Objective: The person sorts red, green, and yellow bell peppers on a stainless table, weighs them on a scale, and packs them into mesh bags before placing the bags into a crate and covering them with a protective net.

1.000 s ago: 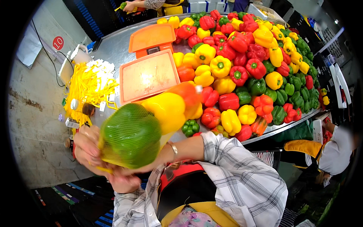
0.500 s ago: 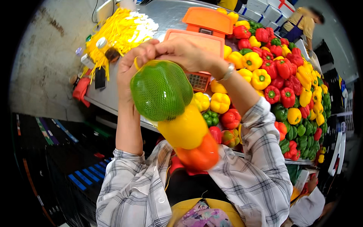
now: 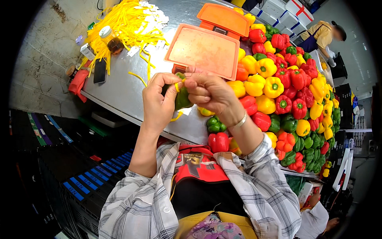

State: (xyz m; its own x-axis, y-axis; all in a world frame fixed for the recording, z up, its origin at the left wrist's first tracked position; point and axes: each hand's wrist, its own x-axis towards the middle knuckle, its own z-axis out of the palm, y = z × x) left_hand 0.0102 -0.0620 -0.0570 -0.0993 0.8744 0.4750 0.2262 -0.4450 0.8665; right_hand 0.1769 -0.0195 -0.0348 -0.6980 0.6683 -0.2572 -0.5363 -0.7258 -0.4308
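My left hand (image 3: 158, 101) is closed, its thumb and finger pinching a narrow yellow strip (image 3: 180, 84). Close beside it my right hand (image 3: 213, 95) is closed too, its fingertips pressed together on the same strip. Partly hidden behind and between the hands hangs a green bell pepper (image 3: 182, 100); whatever else hangs with it is out of sight. Below the pepper a yellow loop with a white tag (image 3: 185, 111) shows. Just beyond my hands stands an orange scale (image 3: 203, 49), with a second orange scale (image 3: 225, 18) behind it.
A large heap of red, yellow and green bell peppers (image 3: 292, 85) covers the table's right side. At the far left lie yellow strips with white tags (image 3: 123, 28), a jar (image 3: 111, 40) and a phone (image 3: 100, 71). Black crates (image 3: 95, 175) stand at lower left. Another person (image 3: 318, 36) works at far right.
The netted green, yellow and orange peppers have moved from in front of my chest to behind my hands; only green shows now. My hands have moved down and nearer, fingertips together on the strip.
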